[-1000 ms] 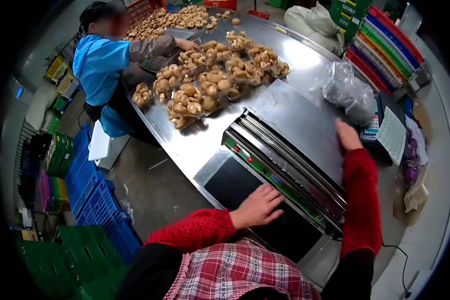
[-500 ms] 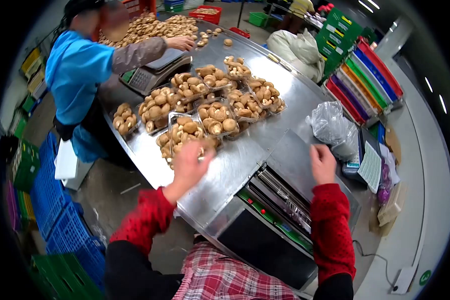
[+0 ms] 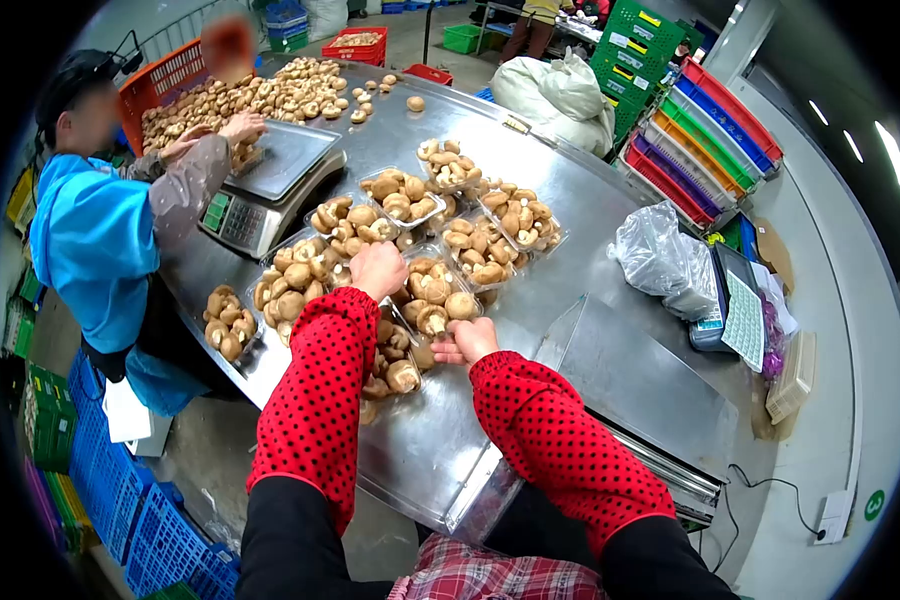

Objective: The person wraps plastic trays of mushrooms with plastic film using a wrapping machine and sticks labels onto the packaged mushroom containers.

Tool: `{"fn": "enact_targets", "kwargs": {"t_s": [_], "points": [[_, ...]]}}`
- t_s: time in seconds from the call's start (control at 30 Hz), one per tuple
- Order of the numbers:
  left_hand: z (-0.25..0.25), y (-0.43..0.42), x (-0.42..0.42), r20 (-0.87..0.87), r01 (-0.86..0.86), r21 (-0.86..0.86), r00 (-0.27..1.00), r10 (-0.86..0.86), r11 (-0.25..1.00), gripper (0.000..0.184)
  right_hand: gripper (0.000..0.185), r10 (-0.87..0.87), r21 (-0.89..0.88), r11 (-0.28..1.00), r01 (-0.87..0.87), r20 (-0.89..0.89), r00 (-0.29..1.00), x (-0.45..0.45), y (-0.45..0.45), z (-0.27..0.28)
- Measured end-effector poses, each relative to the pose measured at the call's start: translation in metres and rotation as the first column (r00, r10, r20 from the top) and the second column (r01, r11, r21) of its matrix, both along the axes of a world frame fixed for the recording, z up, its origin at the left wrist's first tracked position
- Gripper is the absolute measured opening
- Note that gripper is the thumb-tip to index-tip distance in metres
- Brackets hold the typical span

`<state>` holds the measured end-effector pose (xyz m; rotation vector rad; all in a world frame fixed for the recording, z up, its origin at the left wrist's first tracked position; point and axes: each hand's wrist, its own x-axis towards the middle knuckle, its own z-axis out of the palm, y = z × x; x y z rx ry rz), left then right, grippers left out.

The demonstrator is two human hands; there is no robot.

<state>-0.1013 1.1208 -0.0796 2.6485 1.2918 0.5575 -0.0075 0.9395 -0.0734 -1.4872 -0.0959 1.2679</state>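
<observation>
Several clear plastic trays heaped with brown shiitake mushrooms cluster on the metal table (image 3: 450,425). My two hands are at one tray of mushrooms (image 3: 432,292) on the near side of the cluster. With closed fingers, my left hand (image 3: 378,270) grips its far left edge, the fingertips hidden. At the near right corner, my right hand (image 3: 470,341) pinches the rim between thumb and fingers. Another mushroom tray (image 3: 395,360) lies below my left wrist, partly covered by my sleeve. Further trays (image 3: 518,215) sit just beyond, touching or overlapping each other.
Across the table, a person in blue (image 3: 100,240) handles mushrooms at a weighing scale (image 3: 255,215). Loose mushrooms (image 3: 270,95) are piled behind. A wrapping machine's metal plate (image 3: 635,385) lies at right, near a bundle of plastic bags (image 3: 660,255) and stacked coloured crates (image 3: 705,140).
Both hands have come to one mushroom tray, the right moving left from over the wrapping machine. My view has shifted. The other person's hands are now over the scale.
</observation>
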Motion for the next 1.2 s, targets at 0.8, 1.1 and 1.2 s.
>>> {"fn": "enact_targets", "kwargs": {"t_s": [0.8, 1.1, 1.2], "points": [[0.109, -0.324, 0.154, 0.548, 0.602, -0.714, 0.799, -0.248, 0.359, 0.006, 0.013, -0.014, -0.134, 0.981, 0.137, 0.663, 0.748, 0.199, -0.391, 0.136], [0.099, -0.38, 0.169, 0.417, 0.48, -0.808, 0.876, -0.242, 0.343, 0.012, 0.021, -0.095, -0.047, 0.981, 0.187, 0.726, 0.681, 0.207, -0.447, 0.098], [0.09, -0.386, 0.151, 0.533, 0.567, -0.731, 0.822, -0.202, 0.379, 0.022, 0.029, -0.087, 0.007, 0.988, 0.152, 0.843, 0.531, 0.2, -0.473, 0.087]]}}
